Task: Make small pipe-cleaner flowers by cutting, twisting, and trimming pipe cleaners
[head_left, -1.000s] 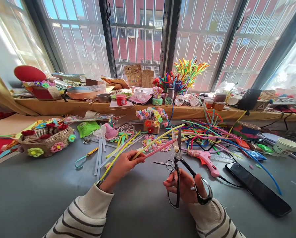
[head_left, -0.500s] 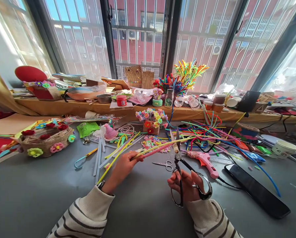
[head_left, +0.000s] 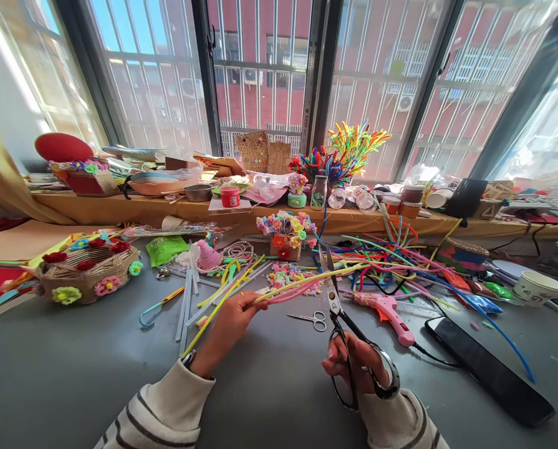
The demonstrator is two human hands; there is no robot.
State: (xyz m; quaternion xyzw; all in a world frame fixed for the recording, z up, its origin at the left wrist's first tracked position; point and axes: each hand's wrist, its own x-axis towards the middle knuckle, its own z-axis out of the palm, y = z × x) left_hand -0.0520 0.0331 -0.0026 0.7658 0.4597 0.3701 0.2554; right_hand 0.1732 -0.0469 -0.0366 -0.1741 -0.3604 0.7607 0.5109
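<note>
My left hand (head_left: pixel 232 321) is closed on a yellow and a pink pipe cleaner (head_left: pixel 297 284), pinched together and stretching right over the grey table (head_left: pixel 73 368). My right hand (head_left: pixel 356 365) grips the black handles of large scissors (head_left: pixel 339 312). Their blades point up and away and sit at the pipe cleaners, which pass between or right against them. Both sleeves are white with dark stripes.
Small scissors (head_left: pixel 312 319) and a pink glue gun (head_left: pixel 386 308) lie near the blades. A black phone (head_left: pixel 489 368) lies at right beside a heap of coloured pipe cleaners (head_left: pixel 391 255). A woven basket with flowers (head_left: pixel 85 269) stands at left. A cluttered sill runs behind.
The pipe cleaners dropped from a raised slant to nearly level. The scissors slid toward me and a little right, their blades closing in on the pipe cleaners.
</note>
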